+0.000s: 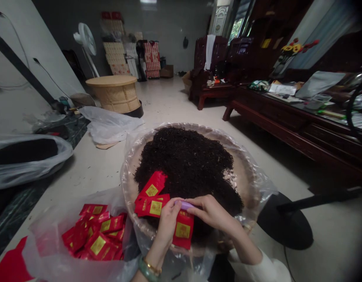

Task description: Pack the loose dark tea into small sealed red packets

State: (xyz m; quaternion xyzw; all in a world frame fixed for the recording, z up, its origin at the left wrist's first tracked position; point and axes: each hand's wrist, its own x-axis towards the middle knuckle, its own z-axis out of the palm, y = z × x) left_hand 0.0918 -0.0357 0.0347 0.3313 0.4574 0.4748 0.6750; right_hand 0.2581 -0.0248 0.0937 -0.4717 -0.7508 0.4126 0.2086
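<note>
A large round tray (251,172), lined with clear plastic, holds a heap of dark loose tea leaves (187,152). Over its near edge, my left hand (168,219) is closed on the upper left part of a red packet (183,231) with a gold square label. A slim, smooth purple object (185,205) lies across the packet's top; its exact kind is unclear. My right hand (210,209) pinches this purple object at its right end, while my left thumb touches the other end. Several more red packets (153,196) rest on the tray's left side, against the leaves.
At lower left, a clear plastic bag (48,235) holds several filled red packets (98,243). Another bag of dark leaves (25,152) lies further left. A black round stand base (283,221) is right of the tray, near a dark wooden table (275,117). A round drum-shaped stool (116,92) stands behind.
</note>
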